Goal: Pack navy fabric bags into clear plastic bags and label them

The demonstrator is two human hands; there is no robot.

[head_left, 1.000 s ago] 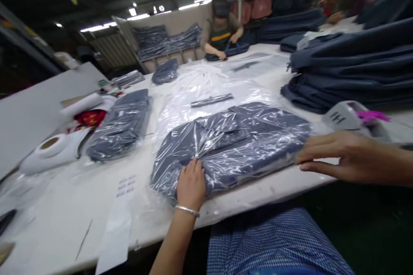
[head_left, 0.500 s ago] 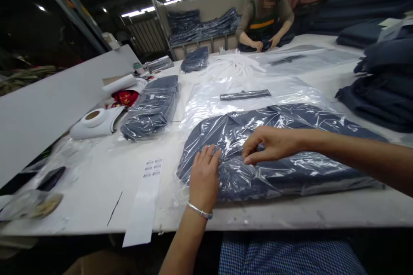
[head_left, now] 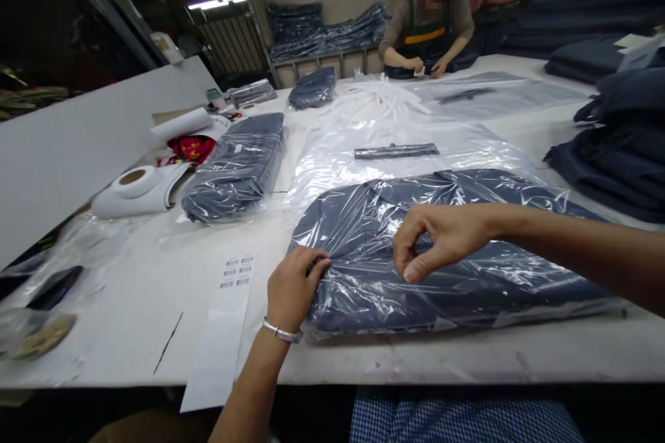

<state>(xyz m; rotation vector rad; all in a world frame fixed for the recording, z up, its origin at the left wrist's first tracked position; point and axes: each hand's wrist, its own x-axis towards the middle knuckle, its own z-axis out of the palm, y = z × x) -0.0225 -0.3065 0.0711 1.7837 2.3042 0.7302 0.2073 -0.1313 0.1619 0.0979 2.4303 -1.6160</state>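
Observation:
A dark blue folded garment in a clear plastic bag point(head_left: 467, 277) lies in front of me on the table. My left hand point(head_left: 294, 284) is closed at its left end, pinching the plastic, which is drawn into creases toward the fingers. Over the middle of the bag is my right hand point(head_left: 439, 239), thumb and fingers curled together. Whether anything small sits between those fingertips I cannot make out. Left of my left hand lies a white strip of barcode labels point(head_left: 223, 325), its lower end past the table's front edge.
Another bagged garment point(head_left: 239, 169) lies at the left, near a white roll point(head_left: 135, 183). Clear bags with a dark zip-like strip point(head_left: 397, 151) lie behind the work. Dark garments point(head_left: 618, 152) are piled at the right. A co-worker point(head_left: 429, 34) handles dark cloth across the table.
My left hand has gone from lying spread on the bag to pinching its left end, further left. My right hand stays curled over the bag, slightly lower. The view has shifted a little.

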